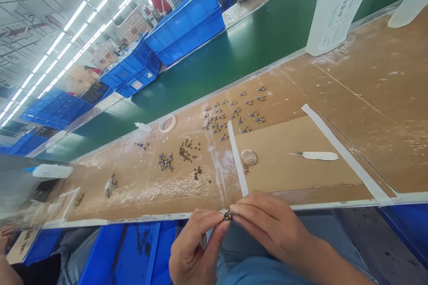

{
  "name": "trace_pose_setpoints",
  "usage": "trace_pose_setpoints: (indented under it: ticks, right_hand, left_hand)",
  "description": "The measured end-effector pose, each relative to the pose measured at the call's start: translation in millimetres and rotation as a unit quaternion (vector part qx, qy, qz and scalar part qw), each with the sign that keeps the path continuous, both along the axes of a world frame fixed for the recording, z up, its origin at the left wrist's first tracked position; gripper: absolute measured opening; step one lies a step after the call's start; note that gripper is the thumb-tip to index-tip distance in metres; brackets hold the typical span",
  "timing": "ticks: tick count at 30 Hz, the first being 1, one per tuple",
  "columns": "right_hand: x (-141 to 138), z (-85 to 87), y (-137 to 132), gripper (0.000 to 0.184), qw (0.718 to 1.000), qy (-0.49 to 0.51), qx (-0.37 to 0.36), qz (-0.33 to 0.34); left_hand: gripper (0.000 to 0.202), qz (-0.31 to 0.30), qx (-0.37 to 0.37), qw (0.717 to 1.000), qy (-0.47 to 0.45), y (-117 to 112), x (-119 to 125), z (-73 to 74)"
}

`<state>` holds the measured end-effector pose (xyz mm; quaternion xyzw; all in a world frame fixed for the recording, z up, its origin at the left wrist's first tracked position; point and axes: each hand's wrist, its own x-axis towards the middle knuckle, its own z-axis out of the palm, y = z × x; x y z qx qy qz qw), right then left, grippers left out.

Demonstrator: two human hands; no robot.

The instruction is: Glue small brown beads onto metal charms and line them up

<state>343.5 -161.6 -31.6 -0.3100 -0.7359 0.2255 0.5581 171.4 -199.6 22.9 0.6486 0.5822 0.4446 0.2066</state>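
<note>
My left hand (195, 245) and my right hand (267, 225) meet just below the near edge of the workbench (368, 98). Both pinch one tiny dark and gold part (228, 216) between their fingertips. On the bench beyond lie rows of small blue and gold parts (234, 113), a heap of the same parts (165, 161) and scattered small brown beads (187, 150). A clear shallow dish (249, 157) and a white-handled knife (316, 156) rest on a cardboard sheet (294, 164).
A green conveyor belt (234, 53) runs behind the bench, with blue crates (187, 31) beyond it. A white bottle (337, 6) stands at the back right. A tape roll (167, 123) and a white tube (50, 170) lie left. A blue bin (133, 254) sits under my hands.
</note>
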Motion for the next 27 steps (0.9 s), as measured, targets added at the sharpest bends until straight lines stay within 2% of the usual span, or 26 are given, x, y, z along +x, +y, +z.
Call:
trace_pose_setpoints:
  ticks: [3, 5, 7, 9, 13, 15, 17, 20, 23, 25, 27]
  right_hand:
    - [13, -3.1, 2, 0.015, 0.997, -0.029, 0.029, -0.067]
    - [23, -7.4, 4, 0.016, 0.993, -0.040, 0.043, -0.098]
    - [31, -12.3, 8, 0.018, 0.990, -0.045, 0.055, -0.121]
    - [37, -16.3, 12, 0.020, 0.988, -0.037, 0.063, -0.137]
    - [38, -18.5, 18, 0.021, 0.985, -0.027, 0.077, -0.155]
    - [36, -18.5, 20, 0.021, 0.981, -0.033, 0.087, -0.168]
    - [34, -20.0, 21, 0.021, 0.978, -0.033, 0.094, -0.181]
    - [30, -26.3, 22, 0.021, 0.975, -0.026, 0.100, -0.195]
    - [28, -31.2, 23, 0.021, 0.973, -0.029, 0.099, -0.205]
    - [29, -30.0, 23, 0.020, 0.974, -0.034, 0.095, -0.201]
    - [32, -26.4, 21, 0.020, 0.977, -0.039, 0.090, -0.191]
  left_hand:
    - [0.008, 0.052, -0.035, 0.998, -0.007, 15, -9, -1.2]
    - [0.010, 0.069, -0.085, 0.994, -0.010, 40, -14, -3.4]
    - [0.014, 0.060, -0.123, 0.990, -0.025, 78, -13, -5.4]
    - [0.017, 0.036, -0.120, 0.991, -0.047, 123, -5, -6.3]
    - [0.024, -0.041, -0.130, 0.991, -0.005, 213, 28, -9.6]
    - [0.027, -0.055, -0.135, 0.989, 0.010, 248, 46, -15.7]
    - [0.027, -0.063, -0.142, 0.987, 0.028, 273, 63, -24.6]
    - [0.023, -0.079, -0.146, 0.984, 0.058, 295, 84, -36.8]
    - [0.016, -0.085, -0.135, 0.983, 0.086, 302, 91, -38.3]
    - [0.015, -0.078, -0.117, 0.985, 0.104, 299, 83, -31.4]
    - [0.015, -0.059, -0.093, 0.986, 0.123, 289, 62, -20.4]
